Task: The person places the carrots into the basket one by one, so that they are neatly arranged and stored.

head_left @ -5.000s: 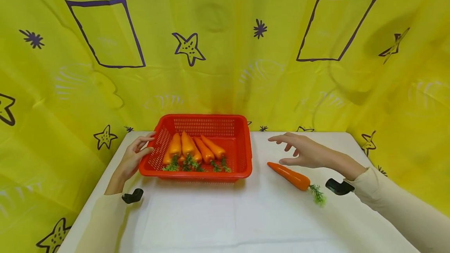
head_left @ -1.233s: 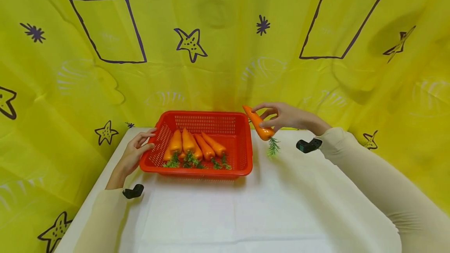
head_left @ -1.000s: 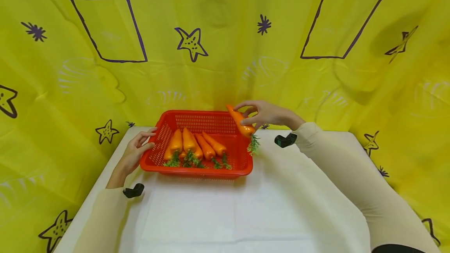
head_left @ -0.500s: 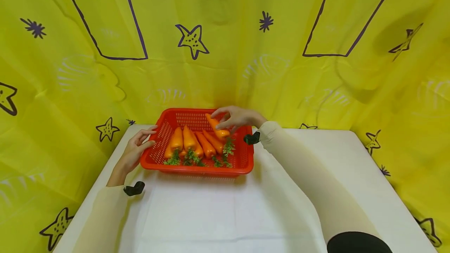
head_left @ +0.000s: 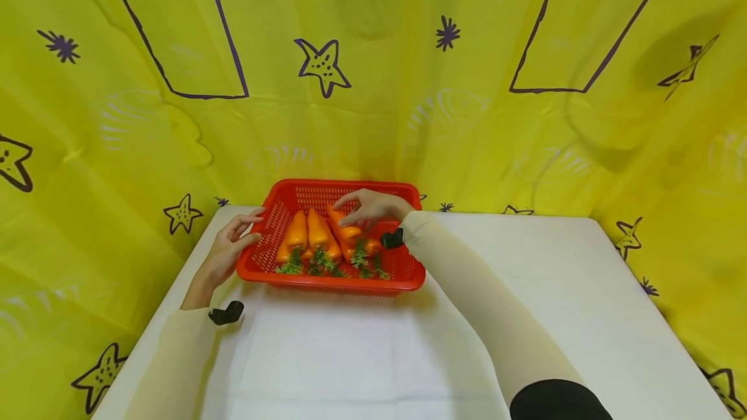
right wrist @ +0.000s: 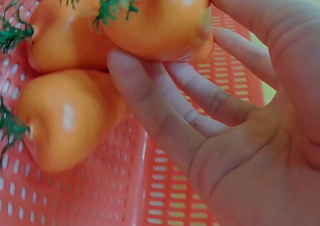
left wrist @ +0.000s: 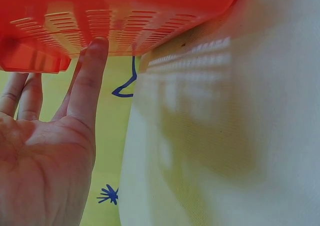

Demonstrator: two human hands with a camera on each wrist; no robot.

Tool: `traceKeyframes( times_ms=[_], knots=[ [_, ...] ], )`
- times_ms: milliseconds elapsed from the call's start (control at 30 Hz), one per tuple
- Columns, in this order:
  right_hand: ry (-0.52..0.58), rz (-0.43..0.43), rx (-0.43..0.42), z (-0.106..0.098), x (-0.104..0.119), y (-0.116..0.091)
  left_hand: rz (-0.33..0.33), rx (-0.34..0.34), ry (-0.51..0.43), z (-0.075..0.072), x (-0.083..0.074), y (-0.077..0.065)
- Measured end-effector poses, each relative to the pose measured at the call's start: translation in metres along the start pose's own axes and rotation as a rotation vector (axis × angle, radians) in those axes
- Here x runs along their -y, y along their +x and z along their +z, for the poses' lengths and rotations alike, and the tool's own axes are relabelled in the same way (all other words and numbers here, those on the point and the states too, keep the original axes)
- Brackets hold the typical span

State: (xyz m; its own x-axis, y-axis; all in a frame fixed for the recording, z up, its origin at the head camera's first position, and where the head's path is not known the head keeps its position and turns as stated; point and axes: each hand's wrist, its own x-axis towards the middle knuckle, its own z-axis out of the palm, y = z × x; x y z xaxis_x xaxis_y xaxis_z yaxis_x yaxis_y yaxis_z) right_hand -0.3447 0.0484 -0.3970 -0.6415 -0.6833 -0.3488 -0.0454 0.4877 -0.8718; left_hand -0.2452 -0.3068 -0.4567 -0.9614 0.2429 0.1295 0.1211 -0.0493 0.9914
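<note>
A red plastic basket [head_left: 332,282] holds several orange carrots with green leafy tops, such as the carrot [head_left: 297,231] at its left side. My right hand [head_left: 371,208] reaches over the basket's back right part and holds a carrot [head_left: 351,233] between thumb and fingers. That carrot [right wrist: 160,28] overlaps the others, and in the right wrist view fingers [right wrist: 145,93] lie along its side. My left hand [head_left: 224,248] is at the basket's left side. Its extended fingers and thumb touch the outer wall near the rim; the left wrist view shows one digit against the slotted wall [left wrist: 100,15].
The basket stands at the back of a table with a white cloth [head_left: 327,355]. Behind and beside it hangs a yellow curtain [head_left: 373,115] with starfish drawings. Each wrist carries a small black camera, such as the left camera [head_left: 226,313].
My right hand picked the carrot up from the cloth at right, carried it left over the basket's right rim, and lowered it onto the other carrots. My left hand stays at the basket's side.
</note>
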Motion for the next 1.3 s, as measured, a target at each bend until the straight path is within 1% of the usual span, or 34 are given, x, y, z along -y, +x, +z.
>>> traceKeyframes(
  times_ms=[100, 333, 567, 800, 1000, 1167, 1233, 1300],
  knots=[
    [0.006, 0.005, 0.002, 0.005, -0.001, 0.005, 0.005, 0.003, -0.003, 0.0, 0.001, 0.0],
    [-0.056, -0.013, 0.011, 0.015, -0.004, 0.011, 0.021, 0.02, -0.023, 0.001, 0.002, -0.001],
    [-0.031, -0.016, 0.006, 0.022, -0.003, 0.013, 0.012, 0.024, -0.019, 0.0, 0.001, -0.002],
    [-0.024, -0.004, 0.003, 0.024, -0.004, 0.016, 0.002, 0.022, -0.012, 0.0, 0.001, -0.002],
    [-0.029, 0.023, -0.012, 0.024, -0.005, 0.016, 0.023, 0.029, -0.015, 0.0, 0.006, -0.001],
    [-0.022, 0.017, -0.006, 0.022, -0.006, 0.017, 0.034, 0.053, -0.018, -0.002, 0.005, 0.003],
    [-0.024, 0.015, -0.002, 0.021, -0.006, 0.016, 0.033, 0.066, -0.006, -0.003, 0.002, 0.004],
    [-0.038, 0.01, 0.0, 0.019, -0.005, 0.014, 0.025, 0.079, 0.039, -0.003, -0.001, 0.006]
  ],
)
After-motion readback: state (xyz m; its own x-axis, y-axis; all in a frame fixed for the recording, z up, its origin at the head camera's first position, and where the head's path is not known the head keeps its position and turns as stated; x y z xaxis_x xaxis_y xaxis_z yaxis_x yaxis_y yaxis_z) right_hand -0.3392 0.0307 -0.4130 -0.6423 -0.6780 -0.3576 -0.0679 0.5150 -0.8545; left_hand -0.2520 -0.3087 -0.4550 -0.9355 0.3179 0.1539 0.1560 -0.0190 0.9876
